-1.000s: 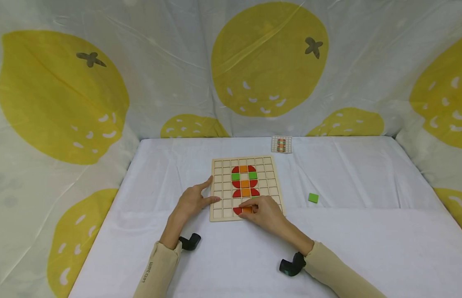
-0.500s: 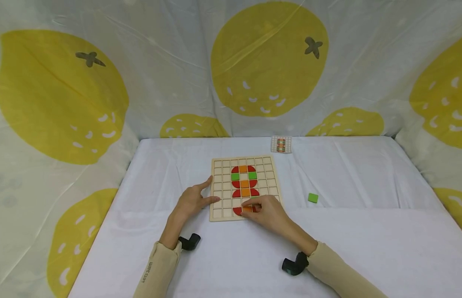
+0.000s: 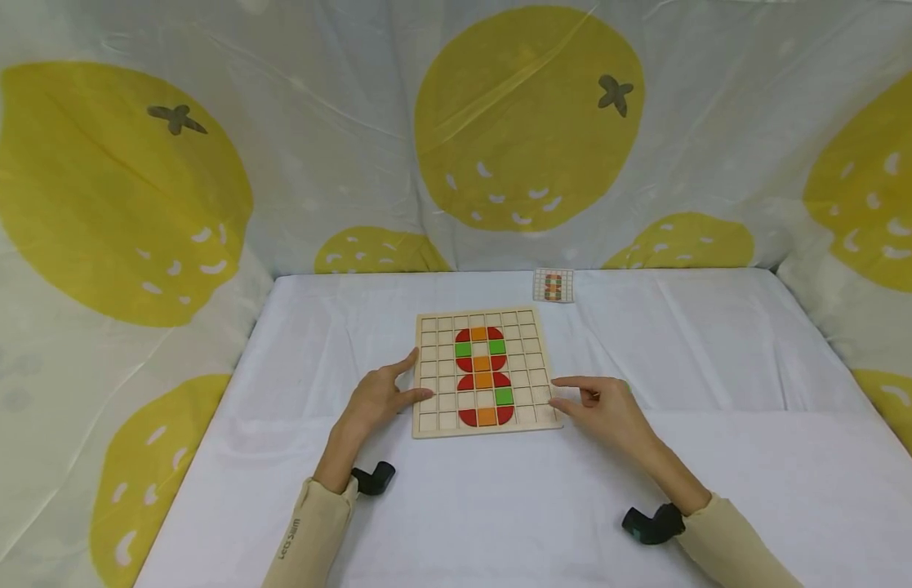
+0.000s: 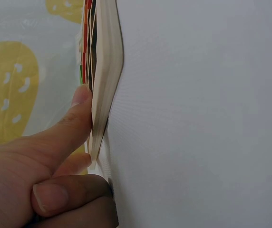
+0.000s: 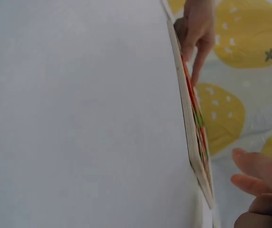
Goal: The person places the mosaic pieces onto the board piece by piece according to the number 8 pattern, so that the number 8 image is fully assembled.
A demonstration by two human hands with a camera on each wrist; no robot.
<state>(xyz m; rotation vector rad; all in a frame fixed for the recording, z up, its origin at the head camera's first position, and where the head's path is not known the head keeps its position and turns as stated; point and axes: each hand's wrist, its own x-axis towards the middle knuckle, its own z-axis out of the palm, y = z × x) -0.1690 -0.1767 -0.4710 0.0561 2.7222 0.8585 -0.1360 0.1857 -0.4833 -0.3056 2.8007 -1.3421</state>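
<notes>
A square wooden grid board [image 3: 433,327] lies on the table, with red quarter-round, orange square and green square tiles [image 3: 483,380] forming a two-looped figure. At its left edge my left hand [image 3: 375,400] steadies it: the thumb [image 4: 81,97] presses on top of the rim, the index finger touches the side, and the other fingers are curled. My right hand [image 3: 610,408] is at the board's right edge, thumb and index finger apart with nothing between them. Just behind that hand shows a sliver of a loose green tile [image 3: 628,385]; the rest of it is hidden.
A small pattern card [image 3: 553,286] with a similar figure lies beyond the board at the table's back edge. White cloth [image 3: 720,343] covers the table. Lemon-printed fabric [image 3: 338,122] hangs around the back and sides.
My right hand has left the lower tiles and moved right, off the board towards the loose green tile. A row of red, orange and red tiles is uncovered. The left hand stays.
</notes>
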